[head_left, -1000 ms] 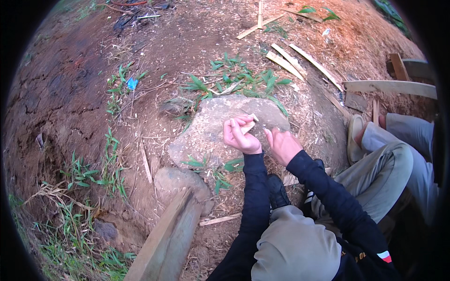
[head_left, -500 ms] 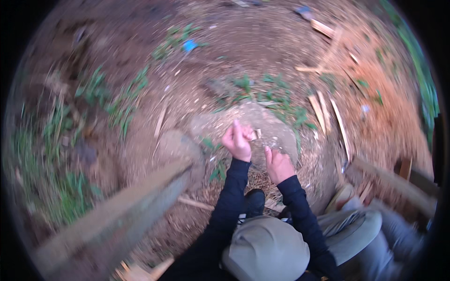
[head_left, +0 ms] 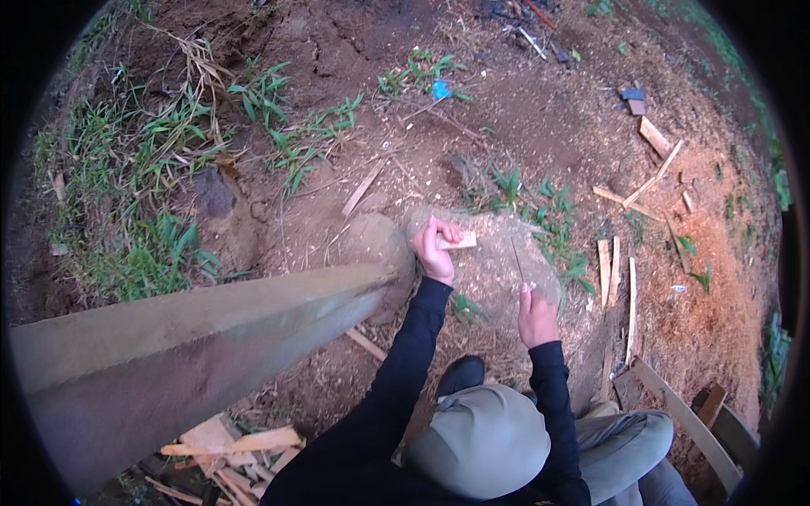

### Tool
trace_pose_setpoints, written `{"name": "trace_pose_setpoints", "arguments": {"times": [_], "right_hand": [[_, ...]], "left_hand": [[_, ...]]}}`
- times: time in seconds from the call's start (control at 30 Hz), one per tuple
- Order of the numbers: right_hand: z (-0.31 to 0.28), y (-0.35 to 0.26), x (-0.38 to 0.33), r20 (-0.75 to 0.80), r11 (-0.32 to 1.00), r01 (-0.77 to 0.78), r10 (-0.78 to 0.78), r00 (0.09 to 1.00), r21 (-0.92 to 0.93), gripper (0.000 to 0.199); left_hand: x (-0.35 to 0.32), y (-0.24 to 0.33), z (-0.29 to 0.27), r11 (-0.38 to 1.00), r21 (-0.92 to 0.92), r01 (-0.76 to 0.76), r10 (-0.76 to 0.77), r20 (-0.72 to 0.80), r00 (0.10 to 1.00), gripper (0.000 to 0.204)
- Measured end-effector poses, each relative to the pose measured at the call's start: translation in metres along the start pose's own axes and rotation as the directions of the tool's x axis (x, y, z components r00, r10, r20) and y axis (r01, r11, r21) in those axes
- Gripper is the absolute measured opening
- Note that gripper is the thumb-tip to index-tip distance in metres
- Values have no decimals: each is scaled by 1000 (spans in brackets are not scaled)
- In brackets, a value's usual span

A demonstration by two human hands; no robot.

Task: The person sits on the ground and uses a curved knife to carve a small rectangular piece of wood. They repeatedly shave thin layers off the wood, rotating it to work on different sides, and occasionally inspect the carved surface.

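My left hand (head_left: 435,250) is closed around one end of a small pale wood block (head_left: 460,240), whose other end sticks out to the right. To its right, my right hand (head_left: 537,317) grips a knife (head_left: 517,260); the thin dark blade points away from me, and the handle is hidden in my fist. Blade and block are apart. Both hands are above a broad flat stone (head_left: 498,270) sprinkled with wood chips.
A thick squared beam (head_left: 202,320) runs in from the left to a rounded stone (head_left: 375,240). Offcuts (head_left: 240,447) are heaped at lower left. Wood strips (head_left: 632,308) and sawdust lie at right, beside a person's grey-trousered leg (head_left: 629,447). Grass (head_left: 169,244) grows at left.
The view has shifted and sharpened. My hands have moved farther apart, the right one away to the right, and the blade now shows clearly.
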State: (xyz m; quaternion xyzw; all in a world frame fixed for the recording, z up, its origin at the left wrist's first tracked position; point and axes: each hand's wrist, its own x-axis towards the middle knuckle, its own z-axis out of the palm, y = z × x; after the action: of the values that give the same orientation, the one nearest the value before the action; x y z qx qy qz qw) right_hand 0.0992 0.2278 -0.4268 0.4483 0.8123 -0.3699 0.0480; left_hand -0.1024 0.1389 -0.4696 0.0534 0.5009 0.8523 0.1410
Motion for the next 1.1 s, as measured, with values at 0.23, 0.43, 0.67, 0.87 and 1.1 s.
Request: {"name": "trace_pose_setpoints", "arguments": {"times": [0.23,0.43,0.67,0.87,1.1], "right_hand": [[28,1,32,-52,999,-21,23,998,36,52],[46,7,35,-76,980,169,-177,981,-103,50],[43,-1,2,-61,973,184,-194,979,-136,46],[37,-18,-2,-29,978,73,-80,996,-197,40],[53,3,3,-99,901,212,-267,959,-379,37]], "left_hand": [[-1,-5,13,996,85,-29,24,58,998,46],[-8,-14,16,995,91,-39,24,162,987,46],[-26,-20,15,983,170,-63,28,202,979,44],[-33,-25,11,987,68,-147,126,245,961,41],[-37,-29,12,986,75,-152,127,275,953,36]]}}
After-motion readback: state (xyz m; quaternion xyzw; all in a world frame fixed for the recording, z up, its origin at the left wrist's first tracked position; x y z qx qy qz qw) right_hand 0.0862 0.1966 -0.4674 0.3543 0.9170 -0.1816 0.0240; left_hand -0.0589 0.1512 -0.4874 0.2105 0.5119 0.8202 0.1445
